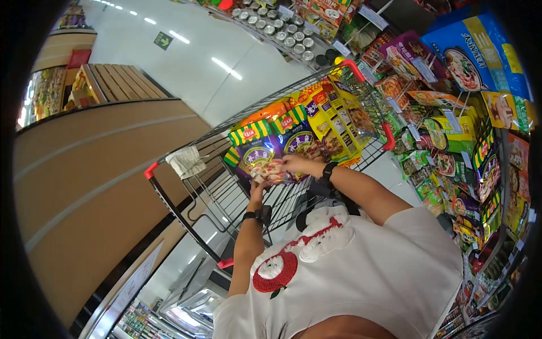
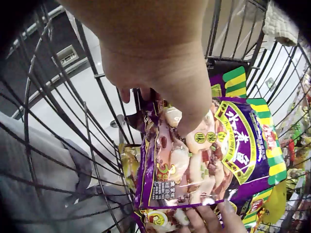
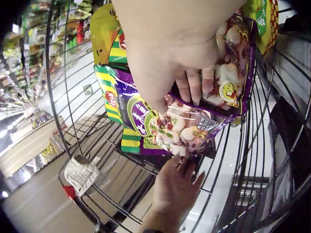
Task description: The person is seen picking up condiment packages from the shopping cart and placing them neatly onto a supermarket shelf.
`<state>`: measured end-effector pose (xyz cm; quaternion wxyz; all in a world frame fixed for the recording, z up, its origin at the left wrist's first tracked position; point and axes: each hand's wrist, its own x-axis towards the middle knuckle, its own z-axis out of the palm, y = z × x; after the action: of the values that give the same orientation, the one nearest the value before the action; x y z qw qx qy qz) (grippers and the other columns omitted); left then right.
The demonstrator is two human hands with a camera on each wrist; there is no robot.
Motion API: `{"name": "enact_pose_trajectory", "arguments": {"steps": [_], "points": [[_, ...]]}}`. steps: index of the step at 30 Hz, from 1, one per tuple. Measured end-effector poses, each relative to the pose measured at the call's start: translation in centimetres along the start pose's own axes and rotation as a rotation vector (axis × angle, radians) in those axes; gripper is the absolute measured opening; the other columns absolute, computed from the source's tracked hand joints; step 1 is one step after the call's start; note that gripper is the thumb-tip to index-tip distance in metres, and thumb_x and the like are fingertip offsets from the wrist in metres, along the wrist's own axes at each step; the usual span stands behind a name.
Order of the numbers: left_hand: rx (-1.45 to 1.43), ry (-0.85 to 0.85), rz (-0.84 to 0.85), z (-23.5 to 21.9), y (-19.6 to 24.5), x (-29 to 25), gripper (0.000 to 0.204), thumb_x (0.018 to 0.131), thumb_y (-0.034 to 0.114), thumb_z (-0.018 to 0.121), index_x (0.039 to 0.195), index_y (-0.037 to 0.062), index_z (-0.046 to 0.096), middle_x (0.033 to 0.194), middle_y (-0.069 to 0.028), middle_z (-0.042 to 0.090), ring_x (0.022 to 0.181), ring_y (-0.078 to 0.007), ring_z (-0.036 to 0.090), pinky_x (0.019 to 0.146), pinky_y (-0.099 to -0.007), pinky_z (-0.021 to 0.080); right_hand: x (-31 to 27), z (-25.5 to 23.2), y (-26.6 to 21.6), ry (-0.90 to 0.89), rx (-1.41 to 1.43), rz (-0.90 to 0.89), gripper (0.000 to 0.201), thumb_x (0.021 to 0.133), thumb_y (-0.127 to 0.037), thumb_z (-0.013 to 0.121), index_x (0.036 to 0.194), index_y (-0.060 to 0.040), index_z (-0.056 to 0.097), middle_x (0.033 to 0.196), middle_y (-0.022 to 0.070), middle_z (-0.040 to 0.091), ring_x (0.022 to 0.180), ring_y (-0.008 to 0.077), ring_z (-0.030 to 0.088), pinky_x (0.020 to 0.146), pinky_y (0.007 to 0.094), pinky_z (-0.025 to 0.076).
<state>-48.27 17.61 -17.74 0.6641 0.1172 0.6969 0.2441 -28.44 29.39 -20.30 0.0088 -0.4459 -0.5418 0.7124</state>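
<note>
Head view: you are standing at a wire shopping cart with both hands reaching into its basket. Your left hand is gripping the near edge of a purple snack packet, thumb on the printed face in the left wrist view. Your right hand is holding the same packet at its far edge, fingers curling over the clear window in the right wrist view. Both hands are clamping one packet, close together but not touching. The packet is hanging inside the cart basket, above the wire floor. Just beyond it, more purple packets are standing upright, with yellow packets behind them. A white cloth is lying over the cart rim to your left. Shelves of packaged goods are running along your right.
</note>
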Motion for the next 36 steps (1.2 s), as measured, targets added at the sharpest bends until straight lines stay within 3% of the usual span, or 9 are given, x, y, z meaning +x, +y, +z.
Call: {"name": "enact_pose_trajectory", "arguments": {"steps": [6, 11, 15, 18, 21, 29, 30, 32, 36], "points": [[-0.095, 0.239, -0.145, 1.3, 1.7, -1.8, 0.07, 0.068, 0.029, 0.06, 0.128, 0.0181, 0.027, 0.11, -0.0042, 0.05, 0.103, -0.0196, 0.044, 0.084, -0.0477, 0.027, -2.0, 0.0, -2.7, 0.066, -0.153, -0.036, 0.042, 0.074, -0.04, 0.059, 0.074, 0.0011, 0.051, 0.066, 0.0179, 0.052, 0.062, 0.0278, 0.052, 0.055, 0.04, 0.038], [-0.156, -0.089, 0.019, 0.9, -0.4, -2.3, 0.041, 0.077, 0.041, 0.049, 0.109, 0.0152, 0.05, 0.099, -0.0026, 0.056, 0.092, -0.0156, 0.05, 0.081, -0.0373, 0.034, -1.3, 1.0, -4.8, 0.027, -0.301, -0.16, 0.036, 0.077, -0.034, 0.058, 0.079, 0.0011, 0.053, 0.07, 0.0165, 0.057, 0.062, 0.0242, 0.056, 0.057, 0.0366, 0.043], [-0.365, -0.001, -0.037, 4.3, 1.4, -4.8, 0.044, 0.081, 0.044, 0.043, 0.113, 0.0147, 0.049, 0.106, -0.0022, 0.056, 0.094, -0.0165, 0.054, 0.08, -0.0318, 0.04, -1.5, 1.6, -8.3, -0.125, -0.185, -0.4, 0.033, 0.079, -0.033, 0.054, 0.079, -0.0001, 0.055, 0.071, 0.0148, 0.059, 0.065, 0.0232, 0.057, 0.058, 0.0357, 0.043], [-0.73, -0.178, -0.134, 5.4, 2.3, -6.2, 0.055, 0.08, 0.043, 0.05, 0.122, 0.0105, 0.038, 0.116, -0.0034, 0.05, 0.105, -0.0208, 0.049, 0.087, -0.034, 0.039, -2.3, 2.3, -11.4, -0.216, -0.165, -0.499, 0.031, 0.081, -0.032, 0.052, 0.078, -0.0009, 0.056, 0.072, 0.0135, 0.06, 0.067, 0.0225, 0.058, 0.059, 0.035, 0.044], [-0.232, -0.141, 0.291, 6.0, 2.4, -7.8, 0.052, 0.079, 0.041, 0.047, 0.121, 0.011, 0.037, 0.115, -0.0059, 0.049, 0.105, -0.0213, 0.048, 0.089, -0.0374, 0.036, -4.7, 2.6, -15.6, -0.278, -0.249, -0.531, 0.03, 0.081, -0.032, 0.051, 0.079, -0.002, 0.056, 0.069, 0.0127, 0.06, 0.066, 0.0254, 0.059, 0.059, 0.0361, 0.043], [0.26, 0.01, 0.727, 6.9, 9.0, -19.1, 0.059, 0.079, 0.01, 0.052, 0.127, 0.0044, 0.019, 0.119, -0.0107, 0.044, 0.108, -0.0182, 0.046, 0.089, -0.0305, 0.038, -15.2, 3.5, -24.0, -0.022, -0.379, -0.705, 0.026, 0.081, -0.031, 0.052, 0.09, -0.0073, 0.057, 0.07, 0.0103, 0.06, 0.061, 0.0241, 0.06, 0.054, 0.0332, 0.044], [0.298, 0.014, 0.766, 7.3, 9.3, -20.6, 0.061, 0.079, 0.006, 0.053, 0.128, 0.0036, 0.017, 0.12, -0.0114, 0.043, 0.109, -0.0178, 0.045, 0.089, -0.0297, 0.038, -14.6, 3.9, -22.6, 0.054, -0.347, -0.859, 0.023, 0.08, -0.025, 0.055, 0.089, -0.0051, 0.057, 0.068, 0.0105, 0.059, 0.058, 0.0209, 0.059, 0.052, 0.0305, 0.043], [0.321, -0.008, 0.835, 7.8, 8.8, -22.9, 0.066, 0.079, -0.002, 0.055, 0.13, 0.002, 0.012, 0.121, -0.0126, 0.042, 0.109, -0.017, 0.045, 0.088, -0.028, 0.039, -18.6, 4.0, -23.5, 0.068, -0.297, -0.827, 0.017, 0.077, -0.019, 0.058, 0.084, -0.003, 0.055, 0.062, 0.0087, 0.055, 0.053, 0.0156, 0.053, 0.049, 0.0276, 0.04], [0.34, -0.154, 1.059, 8.2, 4.9, -23.3, 0.034, 0.085, 0.006, 0.047, 0.119, 0.0017, 0.042, 0.116, -0.0088, 0.049, 0.107, -0.0186, 0.047, 0.093, -0.035, 0.034, -26.6, 4.1, -22.7, 0.098, -0.207, -1.027, 0.011, 0.075, -0.008, 0.059, 0.081, -0.0026, 0.053, 0.075, 0.0054, 0.05, 0.069, 0.0116, 0.049, 0.061, 0.024, 0.039]]}}
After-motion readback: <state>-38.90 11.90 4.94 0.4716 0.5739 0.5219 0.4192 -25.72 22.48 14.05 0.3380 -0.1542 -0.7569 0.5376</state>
